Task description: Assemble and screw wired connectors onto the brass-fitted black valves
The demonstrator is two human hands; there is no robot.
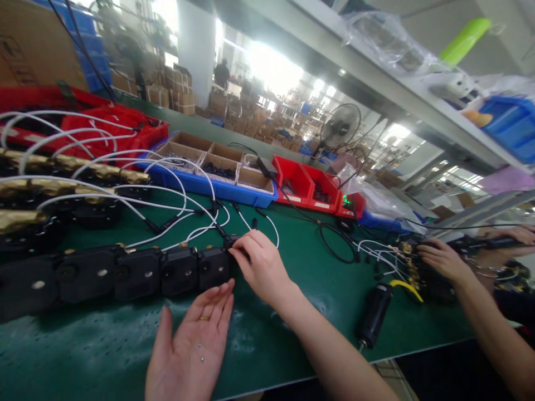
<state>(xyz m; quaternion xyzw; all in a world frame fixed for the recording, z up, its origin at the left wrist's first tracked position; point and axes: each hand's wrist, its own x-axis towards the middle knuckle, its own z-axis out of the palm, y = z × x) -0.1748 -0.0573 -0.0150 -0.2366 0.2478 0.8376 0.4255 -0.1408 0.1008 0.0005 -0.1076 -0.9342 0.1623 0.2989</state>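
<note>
A worker's right hand (pixel 262 268) pinches thumb and fingertips shut on a small black part (pixel 232 243) at the top corner of the end housing (pixel 214 267), last in a row of black housings (pixel 137 273) running away from the grip. White cables (pixel 167 223) loop just beyond it. Below the grip, the left hand (pixel 190 348) lies flat, palm up and unclenched, cradling tiny screws (pixel 200 352). Well off to the other side, a co-worker's hand (pixel 443 259) rests on similar parts.
</note>
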